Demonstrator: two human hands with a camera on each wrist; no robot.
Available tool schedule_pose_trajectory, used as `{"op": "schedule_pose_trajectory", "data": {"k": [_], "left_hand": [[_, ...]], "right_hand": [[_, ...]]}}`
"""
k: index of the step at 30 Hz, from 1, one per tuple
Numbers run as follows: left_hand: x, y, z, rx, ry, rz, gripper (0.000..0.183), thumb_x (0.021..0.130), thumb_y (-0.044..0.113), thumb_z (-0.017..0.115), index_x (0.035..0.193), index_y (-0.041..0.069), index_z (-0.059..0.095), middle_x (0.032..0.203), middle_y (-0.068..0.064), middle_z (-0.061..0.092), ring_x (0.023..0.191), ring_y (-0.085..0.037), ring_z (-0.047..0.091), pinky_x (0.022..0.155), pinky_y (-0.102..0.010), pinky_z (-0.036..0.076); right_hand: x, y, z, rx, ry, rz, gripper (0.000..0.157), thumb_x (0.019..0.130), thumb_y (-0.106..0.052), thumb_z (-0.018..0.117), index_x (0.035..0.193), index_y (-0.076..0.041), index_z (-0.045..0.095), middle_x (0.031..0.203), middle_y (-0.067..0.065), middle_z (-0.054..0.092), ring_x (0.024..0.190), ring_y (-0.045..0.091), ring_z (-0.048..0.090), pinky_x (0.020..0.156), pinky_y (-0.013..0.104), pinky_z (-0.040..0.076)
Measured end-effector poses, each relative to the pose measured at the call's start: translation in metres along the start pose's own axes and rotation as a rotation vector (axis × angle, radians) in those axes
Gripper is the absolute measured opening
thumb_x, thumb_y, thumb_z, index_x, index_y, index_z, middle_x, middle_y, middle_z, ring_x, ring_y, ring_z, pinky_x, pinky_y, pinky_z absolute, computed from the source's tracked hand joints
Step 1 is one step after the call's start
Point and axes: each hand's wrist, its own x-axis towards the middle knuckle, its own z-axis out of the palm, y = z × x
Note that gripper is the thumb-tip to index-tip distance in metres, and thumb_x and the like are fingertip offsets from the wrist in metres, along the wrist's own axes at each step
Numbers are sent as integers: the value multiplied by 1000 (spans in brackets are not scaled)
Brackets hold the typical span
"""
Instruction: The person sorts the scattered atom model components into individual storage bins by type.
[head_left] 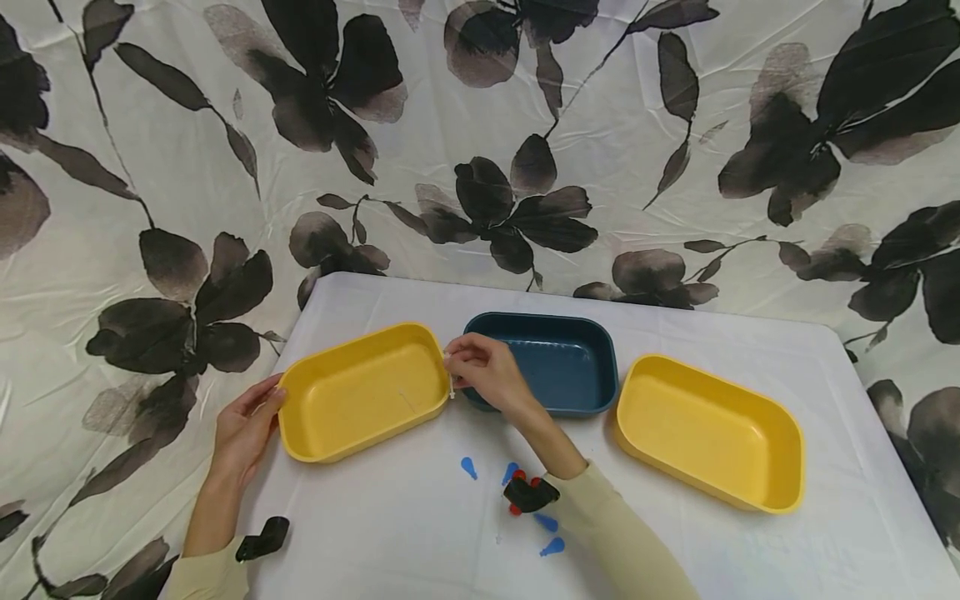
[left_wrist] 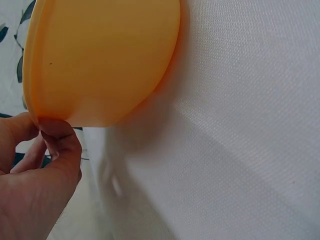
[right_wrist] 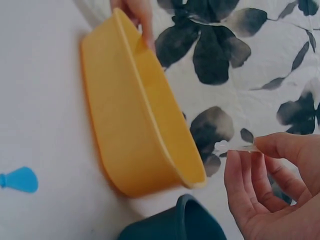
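My left hand (head_left: 243,429) grips the left end rim of a yellow tray (head_left: 360,400), thumb over the edge; the left wrist view shows the fingers (left_wrist: 62,137) pinching that rim. At the tray's right end, my right hand (head_left: 491,371) pinches a small, thin translucent piece (right_wrist: 221,146) with a knobbed end, between thumb and fingertips. Its exact kind is unclear. A dark blue tray (head_left: 573,367) lies partly behind the right hand. The yellow tray's inside looks mostly bare in the head view, with faint marks on its floor.
A second yellow tray (head_left: 712,433) stands at the right. Near the right forearm lie several blue bulb-shaped pieces (head_left: 552,547) and red pieces (head_left: 515,509), partly hidden by the black wrist camera (head_left: 531,495). A white cloth covers the table (head_left: 375,525); floral fabric (head_left: 487,125) hangs behind.
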Motion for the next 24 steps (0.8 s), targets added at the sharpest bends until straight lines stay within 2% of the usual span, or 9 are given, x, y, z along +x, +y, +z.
{"op": "schedule_pose_trajectory", "data": {"k": [4,8,15,21,24], "left_hand": [[0,-1,1,3,4,-6,58,100,24,69,152,7,49,117,6,52,93,-1,59,79,-10,53],[0,-1,1,23,10,-2,57,100,25,69,151,8,50,115,6,52,93,-1,58,79,-10,53],[0,1,2,60,17,9,55,102,22,65,152,5,48,116,5,51,93,-1,58,78,-9,52],[-1,2,2,79,29,5,55,103,21,65,152,5,48,117,6,52,96,-1,58,79,-9,52],[-1,4,2,87,29,7,55,103,22,64,152,5,48,118,8,52,98,-1,58,80,-8,51]], "right_hand": [[3,-1,6,-2,-4,9,17,95,-8,72,110,0,69,95,10,69,80,20,68,79,42,62],[7,-4,12,-22,-14,19,18,96,-9,72,112,0,69,96,10,70,79,16,67,77,38,62],[16,-3,22,-10,-9,18,16,94,-8,75,108,0,71,95,12,70,77,18,68,81,47,61],[23,0,32,3,-17,14,16,93,-5,75,106,2,71,92,11,70,75,15,67,72,34,62],[25,0,37,1,-23,21,15,93,-5,75,106,1,71,91,10,70,74,16,68,70,33,62]]}}
